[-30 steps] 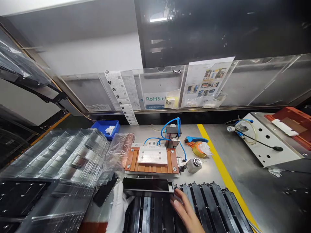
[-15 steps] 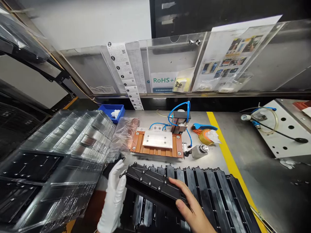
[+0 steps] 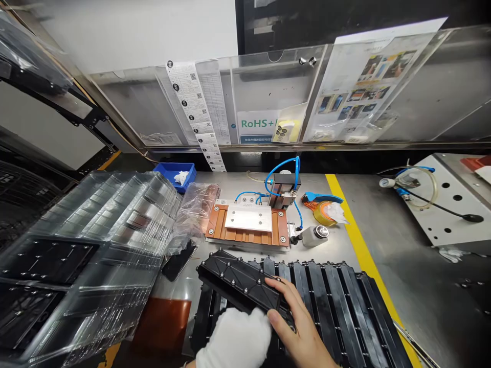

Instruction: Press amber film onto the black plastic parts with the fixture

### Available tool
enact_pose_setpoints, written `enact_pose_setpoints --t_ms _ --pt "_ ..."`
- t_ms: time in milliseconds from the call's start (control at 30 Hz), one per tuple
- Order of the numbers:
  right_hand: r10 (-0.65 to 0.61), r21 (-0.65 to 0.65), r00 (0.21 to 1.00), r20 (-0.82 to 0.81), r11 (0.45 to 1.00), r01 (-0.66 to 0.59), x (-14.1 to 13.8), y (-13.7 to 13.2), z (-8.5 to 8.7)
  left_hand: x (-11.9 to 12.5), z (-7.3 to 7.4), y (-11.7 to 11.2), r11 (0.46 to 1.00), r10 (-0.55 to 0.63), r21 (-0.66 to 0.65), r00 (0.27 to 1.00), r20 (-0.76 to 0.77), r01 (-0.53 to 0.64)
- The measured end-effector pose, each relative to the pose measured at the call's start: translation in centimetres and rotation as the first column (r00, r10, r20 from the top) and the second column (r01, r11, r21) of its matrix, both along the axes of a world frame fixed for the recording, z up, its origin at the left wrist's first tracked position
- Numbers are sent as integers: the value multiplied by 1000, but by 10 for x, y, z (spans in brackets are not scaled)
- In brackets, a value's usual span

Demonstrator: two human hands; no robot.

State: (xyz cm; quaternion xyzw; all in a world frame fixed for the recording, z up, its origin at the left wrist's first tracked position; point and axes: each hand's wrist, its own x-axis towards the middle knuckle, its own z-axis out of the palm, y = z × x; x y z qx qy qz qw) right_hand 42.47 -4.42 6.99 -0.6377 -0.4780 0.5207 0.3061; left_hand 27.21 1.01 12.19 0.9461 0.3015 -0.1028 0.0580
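My bare right hand (image 3: 297,324) grips the right end of a long black plastic housing (image 3: 240,278), thumb on the near side and fingers over the top. Small silver studs dot the housing's upper face, and it is held tilted above the rows of similar black parts (image 3: 326,296). My left hand (image 3: 233,337), in a white glove, is curled against or just in front of the housing's near side. Its fingertips are hidden, so whether it pinches anything does not show.
Stacked clear plastic trays (image 3: 115,245) fill the left, some holding black parts. A phone (image 3: 178,260) lies beside them. Behind the housing stand an orange-brown fixture (image 3: 247,225) with blue air hoses, a bottle (image 3: 315,236) and a tape roll (image 3: 326,212). A blue bin (image 3: 176,174) sits further back.
My left hand has left the housing's left end and moved right and nearer, curling at its near side. This uncovers the phone. The right hand keeps its grip on the housing.
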Motion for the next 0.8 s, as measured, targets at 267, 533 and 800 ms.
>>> enact_pose_setpoints --t_ms 267,533,800 --pt "-157 -22 987 -15 987 157 1 -7 22 -45 16 38 893 272 -318 945 -182 -318" --pt "-162 -109 984 -71 982 154 3 0 27 -75 1 47 979 192 -8 944 -269 -202" --pt "-238 -148 949 -206 967 210 -20 -2 18 -60 -26 31 899 325 -265 937 -130 -348"
